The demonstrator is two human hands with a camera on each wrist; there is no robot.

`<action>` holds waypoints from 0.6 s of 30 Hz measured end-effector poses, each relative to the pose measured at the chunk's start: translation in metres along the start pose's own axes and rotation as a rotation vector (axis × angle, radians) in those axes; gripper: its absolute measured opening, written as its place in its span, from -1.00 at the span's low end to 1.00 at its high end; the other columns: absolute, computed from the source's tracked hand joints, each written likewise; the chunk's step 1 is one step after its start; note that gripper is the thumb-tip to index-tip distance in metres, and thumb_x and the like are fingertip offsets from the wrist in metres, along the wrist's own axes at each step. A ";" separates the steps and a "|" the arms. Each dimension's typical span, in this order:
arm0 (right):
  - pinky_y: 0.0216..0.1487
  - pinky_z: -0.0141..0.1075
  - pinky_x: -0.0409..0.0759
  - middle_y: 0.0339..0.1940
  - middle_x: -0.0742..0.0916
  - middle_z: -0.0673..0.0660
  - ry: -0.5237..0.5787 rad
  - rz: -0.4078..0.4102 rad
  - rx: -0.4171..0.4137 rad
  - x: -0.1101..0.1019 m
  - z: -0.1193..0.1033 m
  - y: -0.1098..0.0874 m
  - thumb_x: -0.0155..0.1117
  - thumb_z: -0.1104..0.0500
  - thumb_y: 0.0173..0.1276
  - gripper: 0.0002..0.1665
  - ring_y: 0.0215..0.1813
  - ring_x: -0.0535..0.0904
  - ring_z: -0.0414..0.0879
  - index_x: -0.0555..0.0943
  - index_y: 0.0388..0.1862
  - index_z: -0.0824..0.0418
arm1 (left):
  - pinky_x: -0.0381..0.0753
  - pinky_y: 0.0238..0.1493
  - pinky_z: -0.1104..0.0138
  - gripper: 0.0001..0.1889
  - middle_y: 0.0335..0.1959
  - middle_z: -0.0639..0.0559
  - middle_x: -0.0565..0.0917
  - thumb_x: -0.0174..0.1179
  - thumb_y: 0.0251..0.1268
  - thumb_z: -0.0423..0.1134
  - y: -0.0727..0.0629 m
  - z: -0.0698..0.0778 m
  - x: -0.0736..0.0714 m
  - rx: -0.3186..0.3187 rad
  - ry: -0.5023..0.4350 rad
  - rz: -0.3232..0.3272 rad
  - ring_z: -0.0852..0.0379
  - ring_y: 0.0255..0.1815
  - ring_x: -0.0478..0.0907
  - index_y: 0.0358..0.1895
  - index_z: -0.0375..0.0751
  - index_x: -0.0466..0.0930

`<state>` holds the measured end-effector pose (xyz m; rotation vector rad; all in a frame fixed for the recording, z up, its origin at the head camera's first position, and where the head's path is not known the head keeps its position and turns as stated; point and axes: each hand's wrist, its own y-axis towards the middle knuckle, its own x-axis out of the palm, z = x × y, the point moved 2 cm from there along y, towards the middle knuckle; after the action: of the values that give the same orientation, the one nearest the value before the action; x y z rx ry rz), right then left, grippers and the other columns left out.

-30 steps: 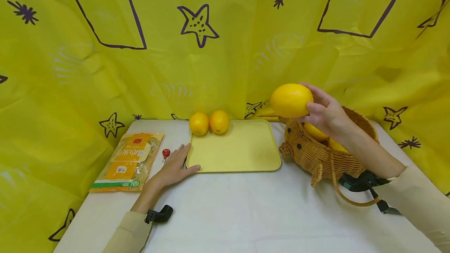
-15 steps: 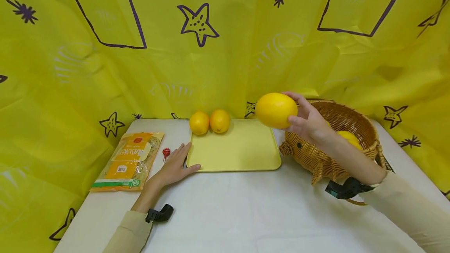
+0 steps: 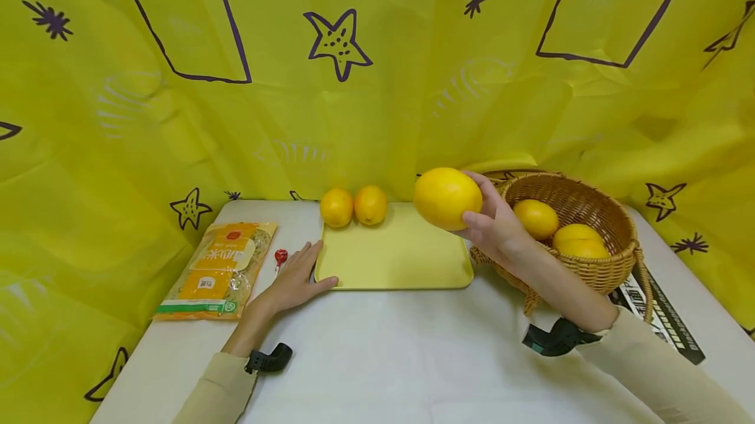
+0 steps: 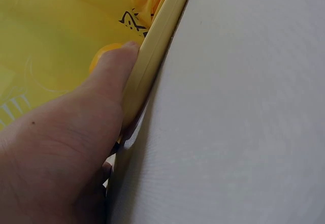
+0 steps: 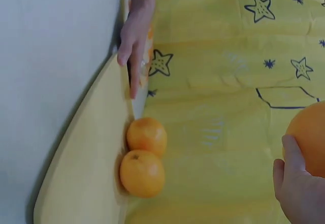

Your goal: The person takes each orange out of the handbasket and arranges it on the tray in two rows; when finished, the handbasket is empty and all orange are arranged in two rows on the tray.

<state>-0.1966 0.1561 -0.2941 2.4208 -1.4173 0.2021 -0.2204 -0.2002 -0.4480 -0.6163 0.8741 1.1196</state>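
Observation:
My right hand [image 3: 500,227] holds an orange [image 3: 447,198] raised over the right part of the yellow tray [image 3: 401,253], thumb on the near side. In the right wrist view, part of this orange [image 5: 311,137] shows at the right edge. Two more oranges, one left [image 3: 337,207] and one right [image 3: 371,205], sit side by side at the tray's back left corner. My left hand [image 3: 295,283] rests spread at the tray's left end. Its thumb [image 4: 119,64] lies along the rim at the front corner in the left wrist view.
A wicker animal-shaped basket [image 3: 613,217] with several oranges [image 3: 535,217] stands at the right, over a black-and-white printed item [image 3: 660,312]. At the left lie a packaged grain bag [image 3: 212,273] and a red lollipop [image 3: 280,255]. A yellow curtain [image 3: 401,96] hangs behind.
My right hand has carried the orange left and down, away from the basket and over the tray. The oranges inside the basket are now uncovered. My left hand stays put.

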 end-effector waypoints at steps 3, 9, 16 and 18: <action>0.19 -0.27 0.60 0.28 0.38 0.02 0.039 -0.016 0.001 0.006 0.001 -0.002 0.18 0.27 0.34 -0.35 0.15 0.54 -0.14 0.20 0.32 -0.10 | -0.11 0.57 -0.12 0.01 0.58 -0.23 0.03 0.18 0.24 0.23 0.000 0.001 0.000 0.002 0.003 0.003 -0.23 0.61 -0.12 0.55 -0.28 -0.09; 0.21 -0.29 0.59 0.22 0.48 0.00 0.086 -0.049 -0.003 0.013 0.005 -0.009 0.23 0.24 0.33 -0.32 0.13 0.55 -0.15 0.21 0.35 -0.04 | -0.11 0.56 -0.14 0.01 0.57 -0.24 0.04 0.18 0.24 0.24 -0.001 0.002 0.000 0.006 0.002 0.003 -0.24 0.60 -0.11 0.55 -0.29 -0.08; 0.25 -0.33 0.56 0.16 0.57 0.01 0.133 -0.088 -0.008 0.018 0.010 -0.012 0.31 0.13 0.33 -0.36 0.12 0.56 -0.17 0.29 0.33 0.10 | -0.10 0.56 -0.15 0.02 0.57 -0.23 0.04 0.19 0.23 0.24 -0.001 0.002 -0.001 0.004 0.001 0.010 -0.24 0.60 -0.10 0.55 -0.28 -0.08; 0.28 -0.34 0.54 0.16 0.57 0.01 0.152 -0.094 -0.010 0.020 0.011 -0.011 0.35 0.07 0.30 -0.32 0.12 0.56 -0.18 0.30 0.33 0.10 | -0.10 0.56 -0.15 0.02 0.57 -0.24 0.04 0.18 0.23 0.24 0.000 0.002 -0.001 0.005 0.001 0.008 -0.24 0.60 -0.11 0.55 -0.28 -0.08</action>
<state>-0.1772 0.1410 -0.3006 2.4009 -1.2338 0.3470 -0.2196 -0.1990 -0.4465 -0.6090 0.8805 1.1240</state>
